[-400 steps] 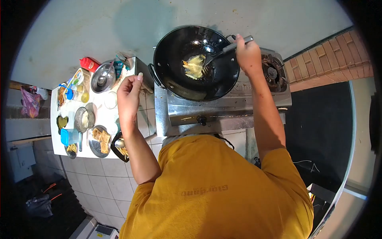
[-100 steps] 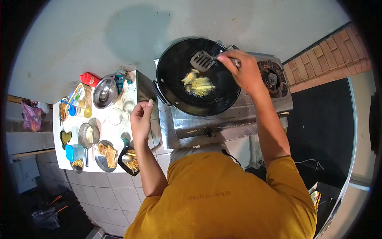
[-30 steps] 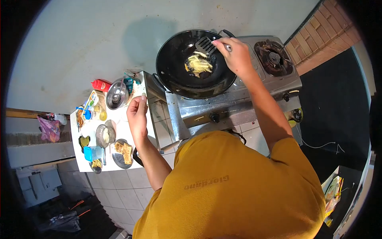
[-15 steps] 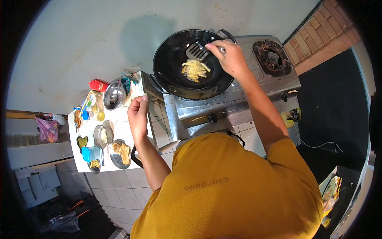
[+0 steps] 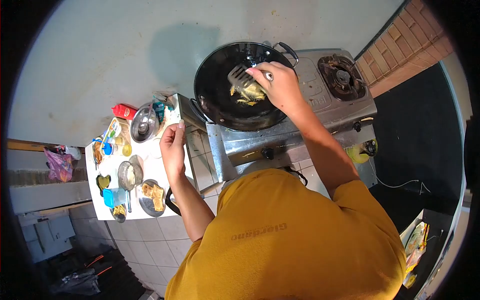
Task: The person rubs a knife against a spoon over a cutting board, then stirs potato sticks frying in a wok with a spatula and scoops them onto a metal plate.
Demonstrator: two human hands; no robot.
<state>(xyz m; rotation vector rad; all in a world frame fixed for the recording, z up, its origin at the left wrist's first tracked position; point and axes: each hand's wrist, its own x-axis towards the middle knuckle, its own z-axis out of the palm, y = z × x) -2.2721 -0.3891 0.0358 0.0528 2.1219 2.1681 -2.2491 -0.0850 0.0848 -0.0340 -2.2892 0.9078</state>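
Observation:
My right hand (image 5: pixel 277 85) is closed round the handle of a slotted spatula (image 5: pixel 238 76), over a large black wok (image 5: pixel 215 107). The spatula's slotted head lies over pale yellow potato strips (image 5: pixel 251 93), covering part of them. They sit in the middle of the wok, which stands on the left side of a steel gas stove (image 5: pixel 320 122). Away from the wok, my left hand (image 5: pixel 173 145) hovers by the right edge of the white table with its fingers curled in and its thumb up. Nothing shows in it.
On the white table (image 5: pixel 150 172) are a steel bowl (image 5: pixel 143 129), a red sauce bottle (image 5: pixel 124 111), a strainer (image 5: pixel 130 175), a plate of flat browned food (image 5: pixel 153 196) and a blue-lidded container (image 5: pixel 115 198). A bare burner (image 5: pixel 343 76) lies right of the wok.
My right hand and the spatula have moved slightly left and down. The spatula head now covers part of the potato strips, and the pile looks shifted and spread. My left hand is nearly still.

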